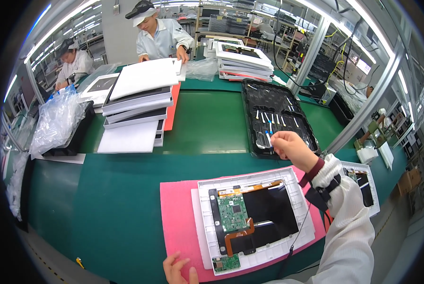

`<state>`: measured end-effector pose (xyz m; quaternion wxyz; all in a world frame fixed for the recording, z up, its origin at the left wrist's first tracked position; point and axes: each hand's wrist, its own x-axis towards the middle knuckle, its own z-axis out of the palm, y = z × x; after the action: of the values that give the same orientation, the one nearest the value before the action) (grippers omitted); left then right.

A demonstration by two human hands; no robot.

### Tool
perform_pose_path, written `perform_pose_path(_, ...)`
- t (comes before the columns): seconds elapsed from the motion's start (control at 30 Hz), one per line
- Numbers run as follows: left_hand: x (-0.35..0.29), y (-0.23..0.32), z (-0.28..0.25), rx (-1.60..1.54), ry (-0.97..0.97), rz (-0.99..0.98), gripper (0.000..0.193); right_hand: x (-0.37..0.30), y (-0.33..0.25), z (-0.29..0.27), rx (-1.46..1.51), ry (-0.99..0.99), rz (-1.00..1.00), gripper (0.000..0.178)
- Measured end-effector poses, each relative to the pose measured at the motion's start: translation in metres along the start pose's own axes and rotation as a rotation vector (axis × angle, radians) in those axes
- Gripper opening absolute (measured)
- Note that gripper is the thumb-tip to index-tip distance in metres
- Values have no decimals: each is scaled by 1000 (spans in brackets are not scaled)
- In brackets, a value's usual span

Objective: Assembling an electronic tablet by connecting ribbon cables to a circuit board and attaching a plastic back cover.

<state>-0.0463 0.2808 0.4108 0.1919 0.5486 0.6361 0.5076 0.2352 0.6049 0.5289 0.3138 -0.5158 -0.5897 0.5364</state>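
Observation:
Over the near edge of the black tray [264, 98], my right hand [292, 147] is closed in a pinch on a slim white flat cable [268, 138] with a blue end. Several similar short cables lie in the tray. My left hand [178, 270] rests low in view by the pink foam sheet [176, 203], fingers apart and holding nothing visible. Between the hands, a white panel frame [307, 226] lies on the foam. It carries a black screen back [271, 208], a green circuit board [233, 213], an orange flex cable [240, 234] and a smaller green board [226, 262].
Stacked white panels and foam sheets [143, 80] stand at the far left, beside a black bin with plastic bags [56, 118]. Another panel stack [245, 64] sits at the back. A second frame [373, 201] lies right, near a metal post [363, 109]. Two people work beyond.

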Motion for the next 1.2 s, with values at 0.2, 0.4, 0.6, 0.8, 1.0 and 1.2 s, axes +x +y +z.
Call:
perform_pose_path(0.2,0,14,1,294,19,-73,46,-101,-3,42,7,-155,-161,8)
perform_pose_path(0.4,-21,20,1,325,-107,-19,52,-185,0,59,-123,-224,-214,8)
perform_pose_path(0.6,-34,50,-19,354,-297,11,51,-224,26,79,-193,-213,-336,7)
perform_pose_path(0.8,-6,78,-18,-143,-564,86,42,-243,57,113,-61,-290,-411,8)
perform_pose_path(1.0,-8,86,22,-318,-418,-90,18,-242,71,130,132,-328,-253,7)
perform_pose_path(1.2,-14,77,43,-310,-317,-125,12,-238,80,130,56,-291,-251,10)
